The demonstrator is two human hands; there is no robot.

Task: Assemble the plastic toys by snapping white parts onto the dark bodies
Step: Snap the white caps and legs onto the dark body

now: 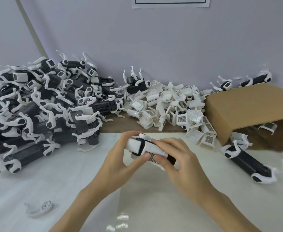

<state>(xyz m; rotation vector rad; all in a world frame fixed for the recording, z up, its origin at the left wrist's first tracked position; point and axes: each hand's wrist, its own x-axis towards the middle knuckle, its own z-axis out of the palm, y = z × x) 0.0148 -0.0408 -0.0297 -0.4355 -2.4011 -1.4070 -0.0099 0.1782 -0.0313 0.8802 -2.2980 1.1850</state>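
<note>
Lying with its long axis running left to right above the tabletop (70,181), the toy (147,150) sits clasped between both grips, left hand (120,158) curled round its head end, right hand (179,163) pressing the white part (151,149) down.

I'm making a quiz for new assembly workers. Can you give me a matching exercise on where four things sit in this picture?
Things:
1. cardboard box
2. heap of toys
3. loose white piece
4. pile of white covers

Places:
A. far left of the table
B. alone at the near left
C. tipped on its side at the right
D. middle back, between heap and box

Pairs: 1-C, 2-A, 3-B, 4-D
</note>
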